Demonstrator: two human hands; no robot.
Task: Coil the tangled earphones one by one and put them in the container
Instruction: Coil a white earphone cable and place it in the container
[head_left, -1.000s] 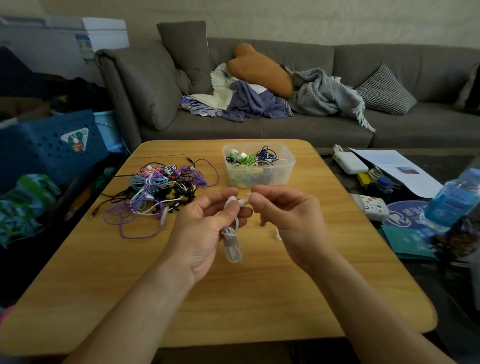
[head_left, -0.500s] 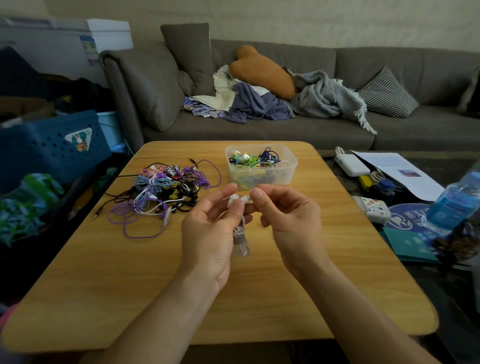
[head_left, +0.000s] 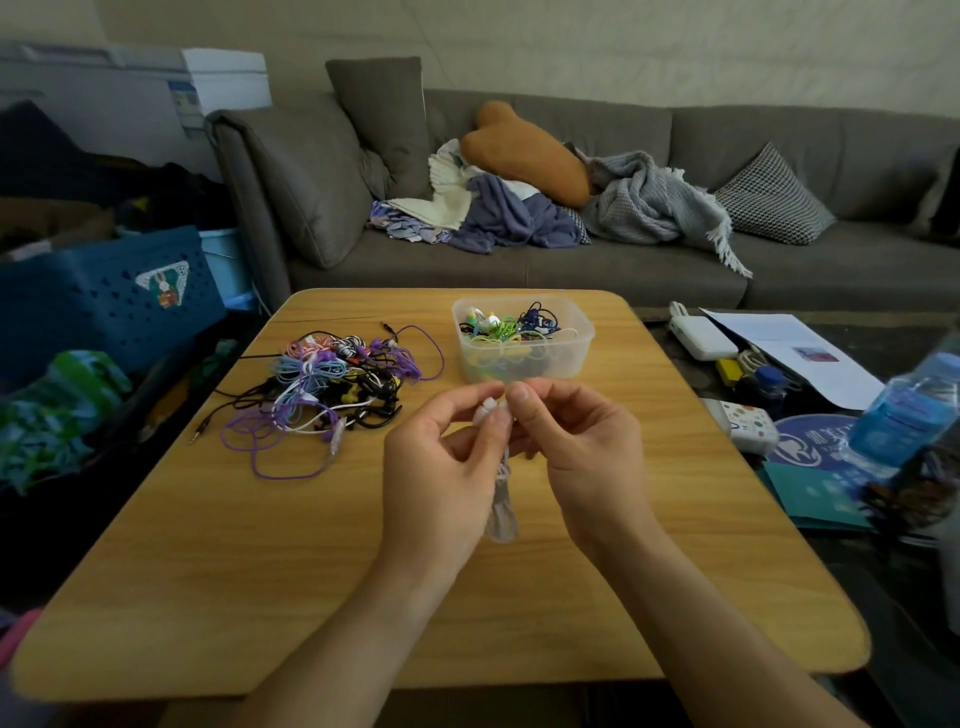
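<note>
Above the light wooden table (head_left: 519, 613), my left hand (head_left: 441, 478) pinches a coiled white earphone cable (head_left: 501, 512), its bundle hanging down so the loops stay gathered, while my right hand (head_left: 576, 441) pinches its top end, apparently securing it before it joins others in the clear plastic container (head_left: 569, 353) just beyond, beside the multicoloured tangle of earphones (head_left: 322, 384).

White earphones (head_left: 501, 499) hang coiled above the desk (head_left: 311, 561), near a multicoloured tangled earphone pile (head_left: 332, 387) left of a clear container (head_left: 563, 358) holding coiled pairs.
</note>
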